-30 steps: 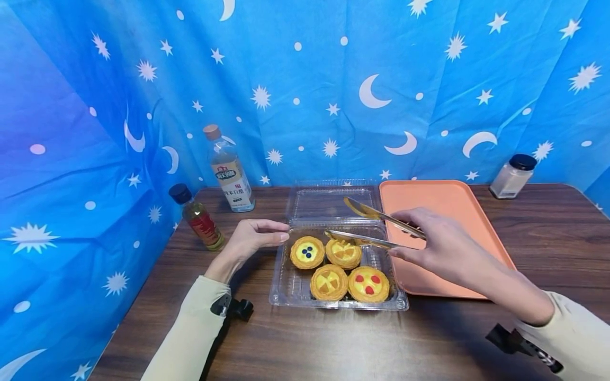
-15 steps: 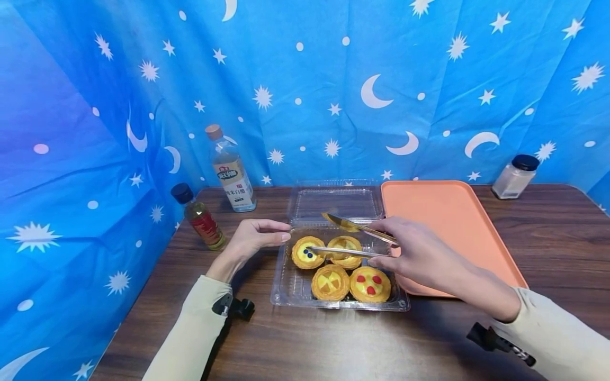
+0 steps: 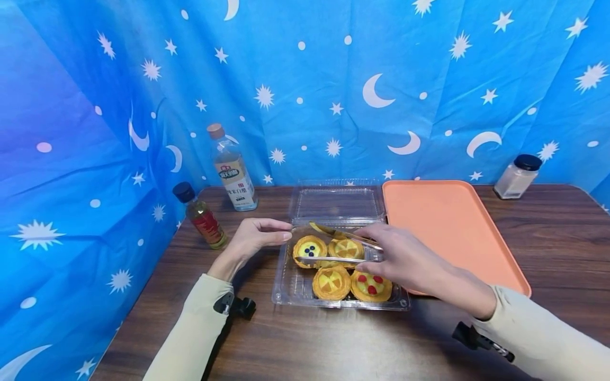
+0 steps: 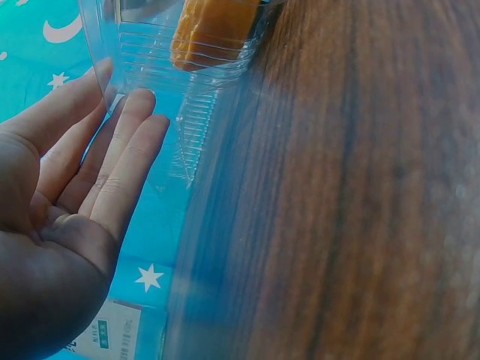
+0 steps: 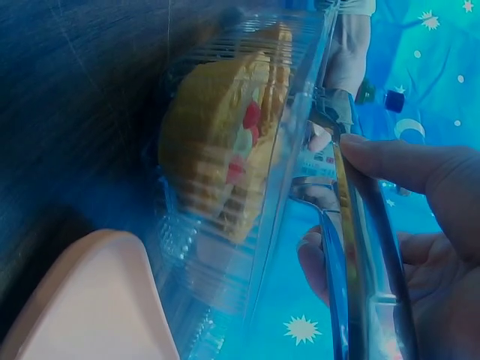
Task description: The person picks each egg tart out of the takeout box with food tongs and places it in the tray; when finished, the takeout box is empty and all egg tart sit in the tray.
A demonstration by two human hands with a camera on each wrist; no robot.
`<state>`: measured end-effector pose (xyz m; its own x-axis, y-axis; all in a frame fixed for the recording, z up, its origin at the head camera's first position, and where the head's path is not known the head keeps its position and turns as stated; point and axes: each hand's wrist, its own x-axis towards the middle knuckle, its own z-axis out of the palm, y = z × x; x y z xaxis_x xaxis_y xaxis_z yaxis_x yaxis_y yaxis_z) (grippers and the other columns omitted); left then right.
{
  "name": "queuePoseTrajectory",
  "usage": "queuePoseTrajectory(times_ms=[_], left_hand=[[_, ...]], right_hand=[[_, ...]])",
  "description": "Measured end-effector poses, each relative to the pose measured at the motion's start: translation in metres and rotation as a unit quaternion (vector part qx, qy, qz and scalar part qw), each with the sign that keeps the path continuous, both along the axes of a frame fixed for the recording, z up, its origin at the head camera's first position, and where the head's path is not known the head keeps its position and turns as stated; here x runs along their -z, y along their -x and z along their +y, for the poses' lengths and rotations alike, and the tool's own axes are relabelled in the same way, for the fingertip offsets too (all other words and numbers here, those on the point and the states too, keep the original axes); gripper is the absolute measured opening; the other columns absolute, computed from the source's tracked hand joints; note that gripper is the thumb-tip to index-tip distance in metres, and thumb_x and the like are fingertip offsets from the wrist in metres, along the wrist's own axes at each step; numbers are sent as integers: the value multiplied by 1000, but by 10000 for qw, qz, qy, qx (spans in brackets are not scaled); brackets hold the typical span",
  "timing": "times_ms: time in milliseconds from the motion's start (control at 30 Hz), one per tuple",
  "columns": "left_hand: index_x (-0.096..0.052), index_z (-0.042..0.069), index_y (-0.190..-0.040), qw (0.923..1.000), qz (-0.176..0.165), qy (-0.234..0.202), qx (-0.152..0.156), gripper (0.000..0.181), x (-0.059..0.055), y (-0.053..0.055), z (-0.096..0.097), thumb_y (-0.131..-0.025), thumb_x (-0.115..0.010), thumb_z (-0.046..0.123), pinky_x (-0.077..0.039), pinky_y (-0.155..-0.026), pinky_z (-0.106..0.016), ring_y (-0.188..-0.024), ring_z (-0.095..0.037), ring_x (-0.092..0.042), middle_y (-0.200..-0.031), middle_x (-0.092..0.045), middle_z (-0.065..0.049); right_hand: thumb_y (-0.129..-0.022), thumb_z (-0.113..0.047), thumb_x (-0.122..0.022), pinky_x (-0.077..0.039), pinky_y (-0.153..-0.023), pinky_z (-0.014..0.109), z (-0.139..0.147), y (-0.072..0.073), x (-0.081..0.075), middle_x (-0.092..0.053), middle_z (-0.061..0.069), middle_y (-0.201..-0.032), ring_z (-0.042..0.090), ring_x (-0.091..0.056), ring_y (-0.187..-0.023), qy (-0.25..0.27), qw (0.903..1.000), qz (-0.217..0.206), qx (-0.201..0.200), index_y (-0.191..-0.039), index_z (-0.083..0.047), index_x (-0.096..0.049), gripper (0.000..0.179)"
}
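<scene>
My left hand point(image 3: 252, 241) pinches the rim of a clear plastic pastry box point(image 3: 290, 293) at its back left corner. With thumb and fingers my right hand point(image 3: 405, 259) holds metal food tongs point(image 5: 375, 262) over the box from the right. The tongs' arms stand apart, one tip behind and one across the front of the egg tart with blue berries point(image 3: 305, 245); contact cannot be told. Beside it, partly covered by the tongs, is a tart with orange pieces point(image 3: 349, 248). In front sit another orange-topped tart point(image 3: 331, 283) and a red-topped tart point(image 3: 371, 287).
The box's clear lid point(image 3: 338, 203) lies folded back. An orange tray point(image 3: 438, 211) stands against the box's right side. Two bottles, one clear point(image 3: 235, 177) and one red-labelled point(image 3: 205, 219), stand at left. A black-capped jar point(image 3: 517, 177) is at back right.
My right hand has moved left and slightly toward me, taking the tongs from the orange-topped tart to the blue-berry tart. My left hand stays on the box's rim.
</scene>
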<state>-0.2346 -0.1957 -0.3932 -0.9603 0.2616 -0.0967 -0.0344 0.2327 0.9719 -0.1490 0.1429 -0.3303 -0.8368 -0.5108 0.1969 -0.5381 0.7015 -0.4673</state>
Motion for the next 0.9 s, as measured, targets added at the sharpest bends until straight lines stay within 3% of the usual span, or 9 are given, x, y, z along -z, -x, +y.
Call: queuePoseTrajectory(times_ms=[233,767,900], left_hand=[[-80,3,-118,9999,-16,-104,4,29,-1,0,0,-91,-86,12,-61,-95,-37,-107,-25,-76,-119,-77,-12],[-80,5,-118,9999,90,100,23,30,-1,0,0,-91,-87,15,-61,-95,-36,-108,-24,-75,-118,-78,-10],[-81,5,-118,9999,59,117,14,30,-1,0,-1,-91,-87,16,-61,-96,-37,-108,-24,-75,-119,-78,-10]], right_hand=[[-89,-18,-88,-60,-91,55,-9,3,3,-70,16,-130,36,-67,-117,-67,9999,-121,36,-135,0,-67,53],[-88,-20,-90,-61,-83,48,-19,4,5,-72,16,-124,29,-68,-105,-202,9996,-89,182,-132,1,-69,53],[-88,-21,-90,-60,-88,50,-23,3,5,-72,16,-125,31,-67,-110,-240,9993,-130,259,-132,2,-68,54]])
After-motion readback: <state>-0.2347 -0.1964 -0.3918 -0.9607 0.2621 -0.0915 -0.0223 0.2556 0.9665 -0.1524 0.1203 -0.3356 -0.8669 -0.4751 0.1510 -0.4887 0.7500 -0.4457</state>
